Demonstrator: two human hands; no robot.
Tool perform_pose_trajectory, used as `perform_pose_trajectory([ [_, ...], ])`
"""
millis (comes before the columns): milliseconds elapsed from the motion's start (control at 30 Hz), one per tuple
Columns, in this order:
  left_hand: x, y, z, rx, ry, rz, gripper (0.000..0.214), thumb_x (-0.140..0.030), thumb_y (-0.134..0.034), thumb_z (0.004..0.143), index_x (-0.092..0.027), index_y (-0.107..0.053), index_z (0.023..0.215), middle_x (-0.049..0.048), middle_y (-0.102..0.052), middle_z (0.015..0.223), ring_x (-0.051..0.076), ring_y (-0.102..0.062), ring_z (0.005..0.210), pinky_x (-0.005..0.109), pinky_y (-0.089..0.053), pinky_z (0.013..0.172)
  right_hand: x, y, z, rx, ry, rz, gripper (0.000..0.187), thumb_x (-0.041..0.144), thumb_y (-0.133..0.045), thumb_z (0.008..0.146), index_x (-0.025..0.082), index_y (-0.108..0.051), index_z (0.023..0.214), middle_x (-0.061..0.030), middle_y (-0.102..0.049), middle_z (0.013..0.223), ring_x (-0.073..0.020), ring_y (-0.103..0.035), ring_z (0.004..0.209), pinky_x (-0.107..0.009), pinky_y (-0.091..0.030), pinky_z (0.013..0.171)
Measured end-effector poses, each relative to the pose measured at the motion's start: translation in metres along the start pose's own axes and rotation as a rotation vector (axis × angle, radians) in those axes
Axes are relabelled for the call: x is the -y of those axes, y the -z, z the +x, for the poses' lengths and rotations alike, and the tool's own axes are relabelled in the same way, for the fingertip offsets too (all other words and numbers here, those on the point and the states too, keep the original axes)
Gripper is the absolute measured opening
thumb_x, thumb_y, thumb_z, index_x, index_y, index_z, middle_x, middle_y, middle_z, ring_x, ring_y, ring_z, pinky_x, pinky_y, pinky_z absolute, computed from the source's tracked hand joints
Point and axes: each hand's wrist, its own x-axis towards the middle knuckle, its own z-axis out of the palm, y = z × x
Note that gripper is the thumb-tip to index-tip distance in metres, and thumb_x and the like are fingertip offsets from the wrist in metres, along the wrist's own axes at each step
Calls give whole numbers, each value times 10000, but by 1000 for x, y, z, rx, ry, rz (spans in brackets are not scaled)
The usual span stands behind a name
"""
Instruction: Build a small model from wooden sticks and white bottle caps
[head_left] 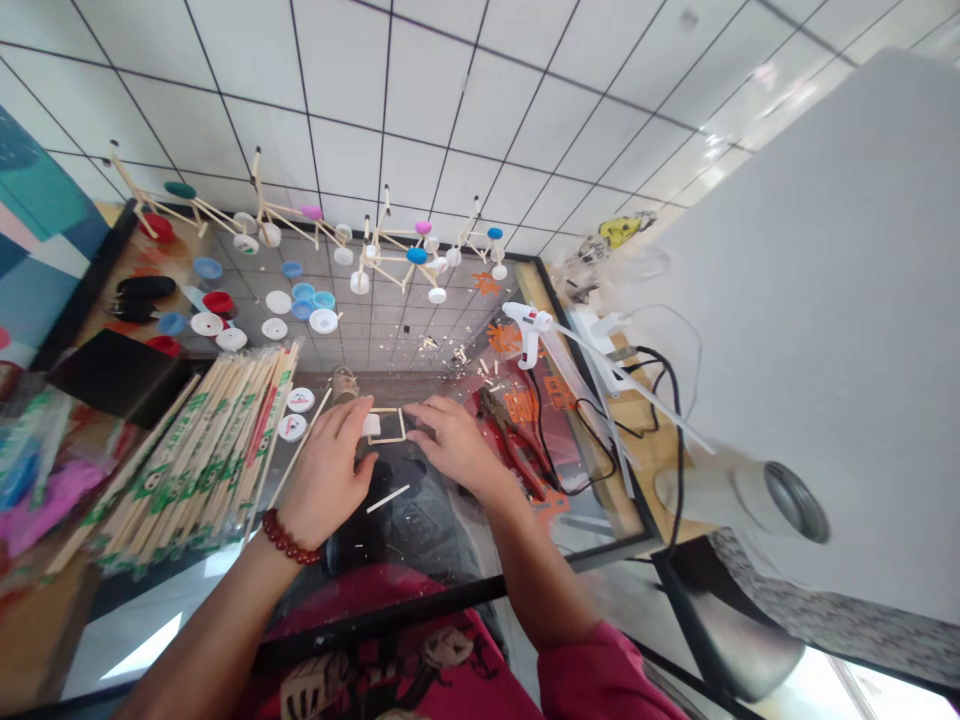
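Note:
A small rectangular frame of wooden sticks (pixel 388 440) lies on the dark glass tabletop between my hands. At its left end is a small white piece (pixel 371 425), partly behind my fingers. My left hand (pixel 330 470), wearing a beaded bracelet, is beside that end with fingers stretched and thumb apart. My right hand (pixel 454 440) is at the opposite end, its fingertips and thumb spread along the frame's right side and seeming to touch it. A loose short stick (pixel 388 498) lies nearer to me.
Packaged chopsticks (pixel 202 450) lie left, beside bottle caps (pixel 300 400). Stick models with cap wheels (pixel 397 255) line the far edge. At right are a white glue gun (pixel 529 330), red-handled pliers (pixel 517 445) and a looping black cord (pixel 585 490). Wood scraps (pixel 450 355) are scattered mid-table.

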Motion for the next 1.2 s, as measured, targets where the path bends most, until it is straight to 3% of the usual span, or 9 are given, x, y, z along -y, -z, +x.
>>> perform_pose_trajectory([
  [200,2,-1,0,-14,-3,-11,618,-171,-585,862,-272,-506,1466,162,-669,1389,403,-609,1311,575,-476,1125,-1,-3,0,-19,-12,7,311,142,-698,934,213,-751,1231,-78,-722,1010,-226,-664,957,-364,-519,911],
  [433,-1,-1,1,2,10,10,574,-178,-560,879,-166,-521,1452,199,-660,1384,402,-604,1316,565,-475,1136,0,-4,1,-17,-10,11,307,157,-702,940,206,-751,1239,-84,-723,1012,-234,-660,975,-358,-513,914],
  [667,-2,2,-1,-41,-28,9,608,-122,-543,877,-173,-498,1481,195,-596,1465,375,-568,1372,543,-470,1160,12,5,-2,17,41,-127,368,95,-537,1013,245,-782,1243,-95,-704,1053,-234,-609,997,-360,-446,897],
  [833,-8,9,-3,-260,-114,-22,533,-111,-533,907,-216,-550,1430,164,-616,1447,325,-580,1373,515,-467,1167,18,8,-7,34,78,-358,342,114,-513,1038,239,-804,1167,-108,-689,1084,-248,-559,1021,-390,-377,849],
  [1033,-18,20,-4,-532,-253,-100,379,-93,-611,911,-226,-665,1261,103,-726,1257,263,-695,1184,447,-553,1061,11,8,-2,47,169,-529,181,225,-579,1042,213,-758,1064,-104,-680,1189,-265,-534,1097,-391,-372,871],
  [1100,-22,19,-6,-521,-281,-127,358,-80,-610,922,-220,-683,1243,98,-747,1203,243,-719,1122,405,-579,1009,14,12,-6,11,217,-543,162,220,-585,1039,205,-737,1095,-104,-688,1214,-269,-539,1125,-401,-377,903],
  [1200,-28,11,-11,-369,-299,-139,324,-114,-621,948,-193,-705,1251,120,-778,1145,245,-746,1055,371,-605,950,28,20,-19,-79,321,-504,154,206,-578,1041,194,-716,1109,-87,-720,1102,-250,-568,1053,-401,-389,919],
])
